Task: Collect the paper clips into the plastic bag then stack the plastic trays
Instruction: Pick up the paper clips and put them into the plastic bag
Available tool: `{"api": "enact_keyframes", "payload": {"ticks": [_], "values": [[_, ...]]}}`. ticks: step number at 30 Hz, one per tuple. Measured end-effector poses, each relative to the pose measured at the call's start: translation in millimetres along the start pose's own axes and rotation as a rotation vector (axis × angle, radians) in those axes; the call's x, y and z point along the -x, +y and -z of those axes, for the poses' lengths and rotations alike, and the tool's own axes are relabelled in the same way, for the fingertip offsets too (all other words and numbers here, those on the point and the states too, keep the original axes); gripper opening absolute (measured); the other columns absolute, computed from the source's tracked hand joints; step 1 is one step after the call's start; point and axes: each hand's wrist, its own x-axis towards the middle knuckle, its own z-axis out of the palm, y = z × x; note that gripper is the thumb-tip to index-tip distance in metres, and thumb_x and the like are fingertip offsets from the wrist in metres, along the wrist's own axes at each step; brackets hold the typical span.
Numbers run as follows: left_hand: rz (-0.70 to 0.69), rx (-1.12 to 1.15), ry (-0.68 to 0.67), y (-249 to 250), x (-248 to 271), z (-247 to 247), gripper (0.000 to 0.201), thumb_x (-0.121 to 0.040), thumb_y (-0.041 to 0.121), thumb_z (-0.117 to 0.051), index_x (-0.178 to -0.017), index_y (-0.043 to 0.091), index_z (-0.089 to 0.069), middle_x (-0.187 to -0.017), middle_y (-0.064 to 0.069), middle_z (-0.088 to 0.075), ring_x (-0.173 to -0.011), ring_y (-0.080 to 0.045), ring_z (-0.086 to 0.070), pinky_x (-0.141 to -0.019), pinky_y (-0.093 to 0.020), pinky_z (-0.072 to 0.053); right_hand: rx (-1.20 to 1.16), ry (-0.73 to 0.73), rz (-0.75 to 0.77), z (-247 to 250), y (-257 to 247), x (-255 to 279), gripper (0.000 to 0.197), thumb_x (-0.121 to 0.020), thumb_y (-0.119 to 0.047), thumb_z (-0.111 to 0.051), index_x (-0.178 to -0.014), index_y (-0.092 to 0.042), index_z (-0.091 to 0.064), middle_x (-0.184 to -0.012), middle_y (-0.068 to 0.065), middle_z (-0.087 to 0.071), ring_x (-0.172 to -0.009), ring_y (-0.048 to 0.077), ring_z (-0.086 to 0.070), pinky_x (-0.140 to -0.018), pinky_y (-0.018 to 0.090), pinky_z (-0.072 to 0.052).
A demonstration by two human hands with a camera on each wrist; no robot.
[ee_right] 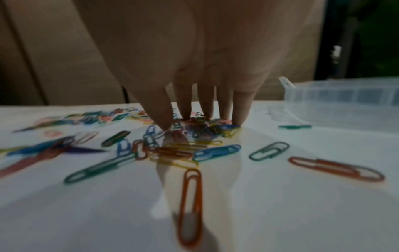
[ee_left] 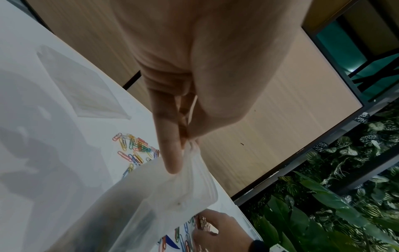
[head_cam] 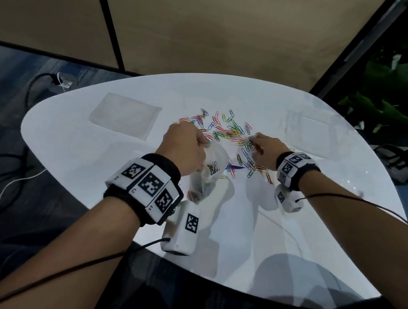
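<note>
Head view shows the left hand (head_cam: 187, 148) pinching the plastic bag (head_cam: 212, 168) by its rim near the table's (head_cam: 258, 249) middle, a few paper clips (head_cam: 230, 129) inside, most scattered beyond. Right hand (head_cam: 266, 147) gathers a clump with curled fingertips (ee_right: 164, 119). One plastic tray (head_cam: 123, 115) sits toward the far left edge, another tray (ee_right: 345, 97) toward the right edge.

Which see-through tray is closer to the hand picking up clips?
The tray on the right side of the table, just beyond the right hand. The other tray lies far off, past the left hand.
</note>
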Motion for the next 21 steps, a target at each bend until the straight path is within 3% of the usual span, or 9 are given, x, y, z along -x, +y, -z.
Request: {"api": "enact_keyframes", "payload": {"ticks": [3,5,9,11,13,15,18,21], "values": [[-0.001,0.001,0.0,0.9,3.2,-0.8,0.027,-0.095,0.001,-0.051,-0.111,0.007,-0.073,-0.088,-0.01,-0.071,-0.067,-0.028,-0.077,-0.079,-0.039,-0.064,0.095,0.107,0.021,-6.0,-4.7,5.5,0.029,-0.088,-0.006,-0.052,-0.108,-0.016,-0.07,-0.103,0.007,-0.07,-0.098,0.031,-0.066,-0.085,0.032,-0.054],[-0.007,0.0,0.0,-0.3,5.6,-0.8,0.027,-0.095,0.002,-0.051,-0.111,0.007,-0.073,-0.09,-0.008,-0.067,-0.067,-0.029,-0.077,-0.077,-0.039,-0.064,0.114,0.132,-0.023,-7.5,-6.6,8.0,0.028,-0.086,-0.001,-0.052,-0.095,-0.014,-0.074,-0.092,0.011,-0.071,-0.087,0.032,-0.068,-0.076,0.029,-0.055],[-0.004,-0.001,0.005,-5.9,6.5,-0.5,0.025,-0.096,0.003,-0.052,-0.11,0.007,-0.073,-0.095,-0.008,-0.067,-0.067,-0.029,-0.077,-0.076,-0.04,-0.065,-0.066,0.192,-0.161,1.1,-6.6,11.8,0.018,-0.085,-0.01,-0.065,-0.095,-0.014,-0.079,-0.093,0.008,-0.075,-0.09,0.026,-0.068,-0.083,0.024,-0.052],[-0.006,-0.002,0.009,-6.3,4.8,-0.3,0.025,-0.096,0.003,-0.053,-0.109,0.006,-0.073,-0.098,-0.011,-0.07,-0.067,-0.03,-0.077,-0.076,-0.04,-0.065,-0.288,0.245,-0.292,5.5,-2.0,15.2,0.012,-0.08,-0.015,-0.074,-0.09,-0.015,-0.08,-0.088,0.003,-0.077,-0.086,0.018,-0.069,-0.083,0.019,-0.05],[0.001,0.014,-0.001,-5.4,2.5,-0.7,0.025,-0.095,0.001,-0.053,-0.11,0.004,-0.073,-0.102,-0.011,-0.071,-0.068,-0.029,-0.077,-0.076,-0.04,-0.065,-0.636,0.249,-0.428,10.0,1.4,21.4,0.009,-0.073,-0.016,-0.08,-0.082,-0.017,-0.081,-0.081,-0.001,-0.076,-0.08,0.014,-0.07,-0.085,0.022,-0.053],[0.007,0.022,-0.018,-3.7,1.4,-2.1,0.024,-0.095,0.0,-0.054,-0.111,0.004,-0.072,-0.106,-0.012,-0.072,-0.068,-0.027,-0.077,-0.075,-0.04,-0.065,-1.156,0.244,-0.502,17.8,-3.5,32.0,0.007,-0.072,-0.007,-0.081,-0.078,-0.01,-0.079,-0.083,0.011,-0.076,-0.077,0.021,-0.072,-0.085,0.031,-0.059],[0.006,0.025,-0.028,1.1,1.6,-6.7,0.023,-0.095,-0.001,-0.054,-0.11,0.003,-0.072,-0.109,-0.015,-0.073,-0.068,-0.028,-0.077,-0.074,-0.041,-0.065,-1.759,0.171,-0.526,35.8,-21.5,49.1,0.011,-0.081,0.003,-0.072,-0.092,0.001,-0.072,-0.089,0.017,-0.073,-0.077,0.02,-0.071,-0.072,0.023,-0.06],[0.028,0.05,-0.029,5.9,3.8,-10.9,0.024,-0.095,-0.002,-0.055,-0.112,0.002,-0.071,-0.111,-0.017,-0.072,-0.068,-0.029,-0.077,-0.073,-0.042,-0.065,-2.02,-0.007,-0.504,55.0,-49.3,67.0,0.01,-0.09,-0.001,-0.063,-0.099,-0.001,-0.068,-0.091,0.011,-0.071,-0.072,0.013,-0.073,-0.066,0.018,-0.059]]}}
